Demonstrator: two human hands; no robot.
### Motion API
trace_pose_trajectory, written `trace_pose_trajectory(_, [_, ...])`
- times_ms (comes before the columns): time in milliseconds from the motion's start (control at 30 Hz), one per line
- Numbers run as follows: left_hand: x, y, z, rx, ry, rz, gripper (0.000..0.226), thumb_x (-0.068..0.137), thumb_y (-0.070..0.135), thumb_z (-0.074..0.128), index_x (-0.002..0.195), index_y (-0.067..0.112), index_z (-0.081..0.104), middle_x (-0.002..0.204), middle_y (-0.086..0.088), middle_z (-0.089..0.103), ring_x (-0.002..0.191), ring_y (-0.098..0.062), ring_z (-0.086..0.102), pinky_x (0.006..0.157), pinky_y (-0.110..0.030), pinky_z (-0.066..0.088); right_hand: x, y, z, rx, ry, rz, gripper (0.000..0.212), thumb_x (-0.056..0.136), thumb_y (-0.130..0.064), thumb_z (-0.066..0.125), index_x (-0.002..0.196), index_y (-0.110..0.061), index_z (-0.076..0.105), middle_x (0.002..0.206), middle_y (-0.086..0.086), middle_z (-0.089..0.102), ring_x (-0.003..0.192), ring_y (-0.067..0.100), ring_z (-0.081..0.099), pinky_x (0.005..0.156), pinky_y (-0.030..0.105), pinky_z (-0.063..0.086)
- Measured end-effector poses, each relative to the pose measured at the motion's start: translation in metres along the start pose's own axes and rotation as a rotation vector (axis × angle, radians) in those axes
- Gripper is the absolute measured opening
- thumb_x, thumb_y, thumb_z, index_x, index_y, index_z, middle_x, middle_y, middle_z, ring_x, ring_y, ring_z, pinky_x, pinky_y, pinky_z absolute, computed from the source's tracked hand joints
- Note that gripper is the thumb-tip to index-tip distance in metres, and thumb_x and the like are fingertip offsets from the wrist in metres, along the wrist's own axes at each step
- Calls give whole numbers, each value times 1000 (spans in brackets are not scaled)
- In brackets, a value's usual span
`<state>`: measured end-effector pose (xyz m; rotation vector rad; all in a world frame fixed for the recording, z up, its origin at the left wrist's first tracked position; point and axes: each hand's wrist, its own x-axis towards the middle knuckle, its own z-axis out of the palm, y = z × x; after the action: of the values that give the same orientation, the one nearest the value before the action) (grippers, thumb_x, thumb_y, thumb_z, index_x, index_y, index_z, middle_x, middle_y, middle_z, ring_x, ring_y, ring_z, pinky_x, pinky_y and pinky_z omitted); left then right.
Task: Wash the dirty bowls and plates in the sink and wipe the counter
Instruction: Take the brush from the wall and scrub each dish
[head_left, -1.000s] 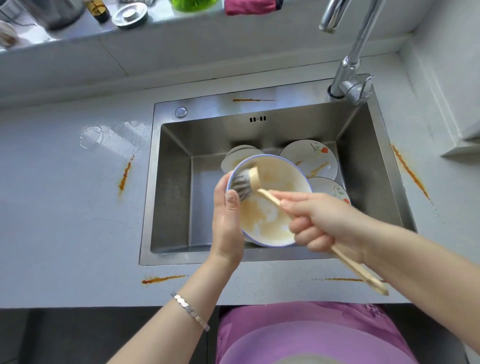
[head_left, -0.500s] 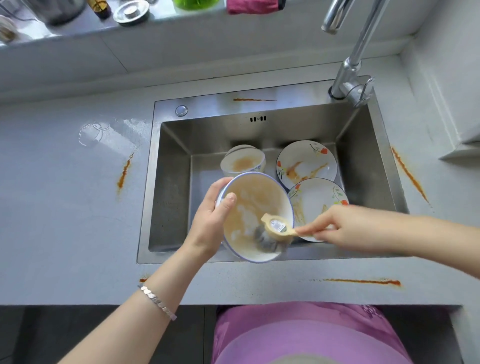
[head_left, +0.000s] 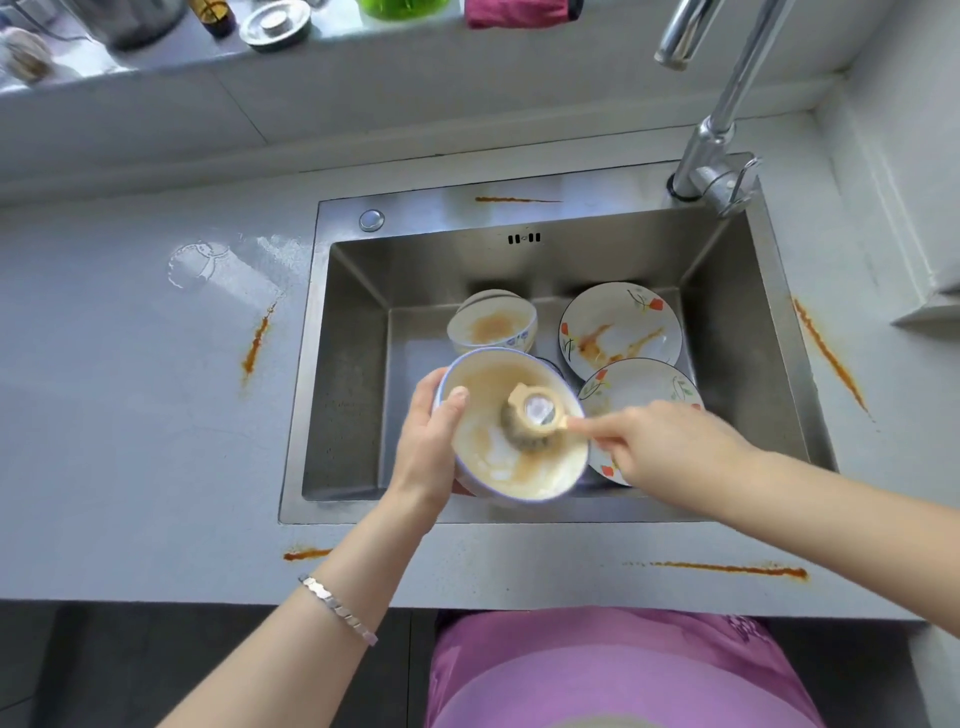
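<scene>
Fingers of the left hand (head_left: 427, 441) are closed on the rim of the dirty bowl (head_left: 511, 423), holding it tilted above the sink (head_left: 343, 415). Just right of it, the right hand (head_left: 670, 449) grips the brush (head_left: 532, 418), whose bristles press inside this bowl. Beyond both hands, a second bowl (head_left: 492, 322) and two stained plates (head_left: 621, 330) lie in the basin.

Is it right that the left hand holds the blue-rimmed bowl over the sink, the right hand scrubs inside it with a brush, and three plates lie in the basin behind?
Not quite. The head view shows two plates, not three: one plate and a second plate partly behind the right hand. The rest holds: the left hand holds the blue-rimmed bowl over the sink, and the brush works inside it.
</scene>
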<state>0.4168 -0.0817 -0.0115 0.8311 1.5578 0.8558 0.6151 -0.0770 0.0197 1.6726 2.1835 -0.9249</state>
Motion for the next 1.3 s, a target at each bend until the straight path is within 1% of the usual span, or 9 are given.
trace_pose_trajectory(167, [0,-3,9,2,0,-12,24,86,33,50,109,30,53,103,2,60,94,-15,58,73,-22,49,-9,-20,12,424,-118,-74,37,96,-29,40,121,-54,51,123,-12,62,117,14,53,96,33,44])
trace_pose_trajectory(300, [-1,-3,9,-59,45,-45,14,96,27,46,105,34,53,103,5,61,91,-11,58,62,-20,50,2,2,8,209,-43,26,41,97,-24,38,127,-50,49,112,-5,65,98,17,56,74,26,40])
trace_pose_trajectory(433, [-1,-6,3,-1,79,-48,18,99,26,40,103,39,52,102,11,58,99,-18,57,73,-32,50,-23,-2,13,418,-225,-42,34,97,-28,43,121,-51,53,114,-25,63,106,-2,57,84,11,42])
trace_pose_trajectory(567, [-7,-6,0,-53,46,-157,21,99,34,35,99,46,51,104,10,60,90,-17,62,58,-32,52,-24,17,1,846,122,-8,37,96,-15,47,120,-42,53,40,-23,45,42,-3,42,50,8,32])
trace_pose_trajectory(667, [-9,-7,-1,-61,34,-173,20,99,38,35,102,50,51,111,8,60,96,-19,62,66,-37,54,-18,34,5,1164,365,145,46,90,-14,57,126,-40,48,56,-17,55,38,-1,42,43,6,35])
trace_pose_trajectory(833, [-13,-8,7,-171,-77,-192,22,97,44,35,109,43,54,109,11,64,95,-12,64,59,-28,54,-4,31,26,1481,82,204,66,69,-36,68,131,-41,47,74,4,57,38,4,18,33,14,18])
trace_pose_trajectory(1033, [-6,-4,10,-140,-217,-196,28,98,42,29,112,42,53,112,12,63,92,-7,66,58,-25,54,1,30,35,1725,-32,178,66,72,-31,70,133,-35,48,64,-5,41,39,3,19,30,12,17])
trace_pose_trajectory(1200, [-2,3,16,551,-143,183,53,94,37,50,142,34,28,132,22,38,126,-3,37,99,-22,29,1,23,33,1653,197,336,50,83,-25,65,130,-36,51,61,-7,55,39,6,21,33,14,21])
trace_pose_trajectory(1300, [-17,12,33,811,-279,463,65,84,45,60,140,23,37,128,19,41,121,1,36,99,-15,25,5,16,34,1532,306,396,57,78,-29,71,130,-40,49,70,-8,57,32,3,33,35,14,25])
